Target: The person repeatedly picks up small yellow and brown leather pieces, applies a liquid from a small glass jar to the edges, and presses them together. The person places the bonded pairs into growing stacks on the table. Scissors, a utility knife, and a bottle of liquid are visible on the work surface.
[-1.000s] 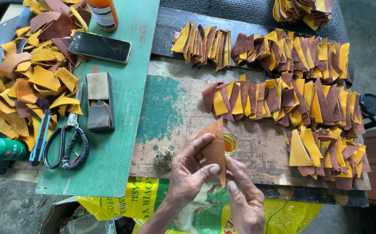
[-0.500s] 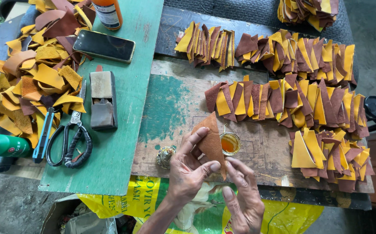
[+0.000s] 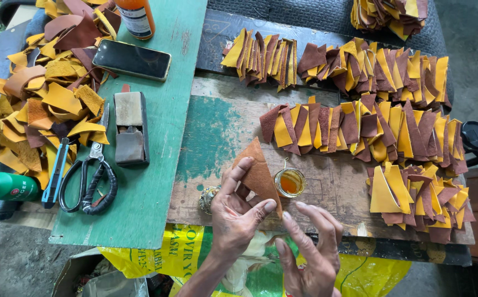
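My left hand (image 3: 238,214) pinches a brown triangular leather piece (image 3: 258,173) between thumb and fingers, holding it upright over the worn wooden board (image 3: 217,137). My right hand (image 3: 310,247) hovers just right of it with fingers spread, its fingertips close to the piece's lower corner; I cannot tell whether they touch it. A small open jar of amber glue (image 3: 289,182) stands directly behind the piece.
Rows of overlapping brown and yellow leather pieces (image 3: 360,124) cover the board's right and far side. A green board (image 3: 164,121) carries a black phone (image 3: 132,59), sharpening block (image 3: 130,127), scissors (image 3: 90,184), blue cutter (image 3: 56,171), orange bottle (image 3: 135,16). A scrap heap (image 3: 41,104) lies left.
The leather piece stays in my left hand, tilted slightly left now. My right hand has drawn back a little from it, fingers spread.
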